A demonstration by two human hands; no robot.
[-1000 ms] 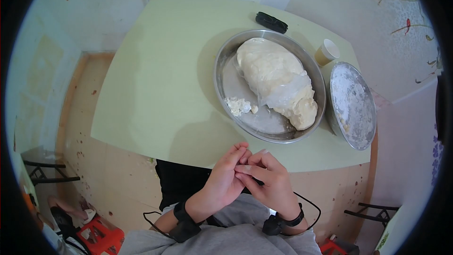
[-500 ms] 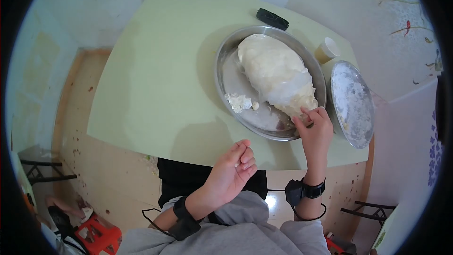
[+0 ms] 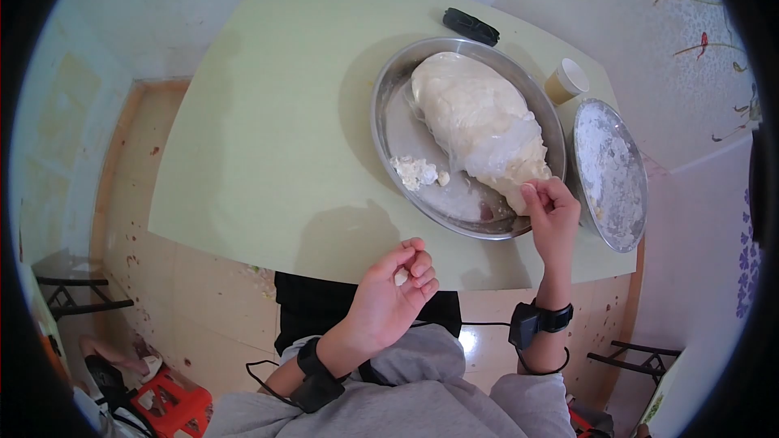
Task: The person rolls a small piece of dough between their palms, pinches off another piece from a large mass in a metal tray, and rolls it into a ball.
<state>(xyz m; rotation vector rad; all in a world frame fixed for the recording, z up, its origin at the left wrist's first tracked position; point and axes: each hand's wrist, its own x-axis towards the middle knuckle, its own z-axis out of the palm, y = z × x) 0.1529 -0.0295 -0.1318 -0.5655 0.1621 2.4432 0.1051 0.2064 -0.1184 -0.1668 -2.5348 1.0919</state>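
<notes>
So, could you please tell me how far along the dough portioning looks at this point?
Early on. Done: a few small bits lie torn off in the metal tray. In hand: the left hand cups a small dough piece, while the right hand pinches the near end of the big dough mass. Left: nearly all that mass is undivided.

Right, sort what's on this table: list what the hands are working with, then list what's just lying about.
In use:
- large pale dough lump, right hand pinching its near end
- small white dough bit in left hand
- round steel tray holding the lump

Lying about:
- floury round metal pan
- paper cup
- black oblong object
- crumbly dough scraps
</notes>
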